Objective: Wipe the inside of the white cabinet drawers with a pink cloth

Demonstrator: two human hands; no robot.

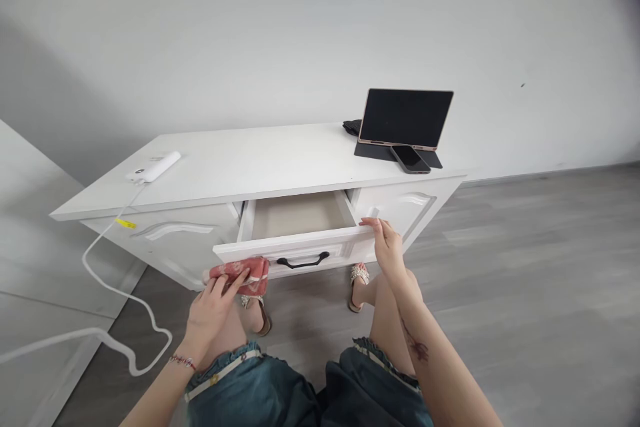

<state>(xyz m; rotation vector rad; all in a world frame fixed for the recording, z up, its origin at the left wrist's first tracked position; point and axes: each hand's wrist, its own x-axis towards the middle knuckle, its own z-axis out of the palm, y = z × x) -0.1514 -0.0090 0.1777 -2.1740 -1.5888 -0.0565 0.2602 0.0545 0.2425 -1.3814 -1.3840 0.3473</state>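
A white cabinet (pixel 240 160) stands against the wall, its middle drawer (pixel 300 213) pulled out with a bare beige bottom showing. The drawer front carries a black handle (pixel 303 260). My left hand (pixel 210 310) presses a folded red cloth (pixel 255 275) against the left part of the drawer front, fingers closed on it. At the drawer front's right end, my right hand (pixel 387 243) grips the top edge, with its fingers bent over the corner.
On the cabinet top, a tablet (pixel 406 117) stands on a dark cover with a phone (pixel 410 159) before it and a black item (pixel 352 127) behind. A white power strip (pixel 160 167) lies at left; its cable (pixel 115 290) hangs to the floor.
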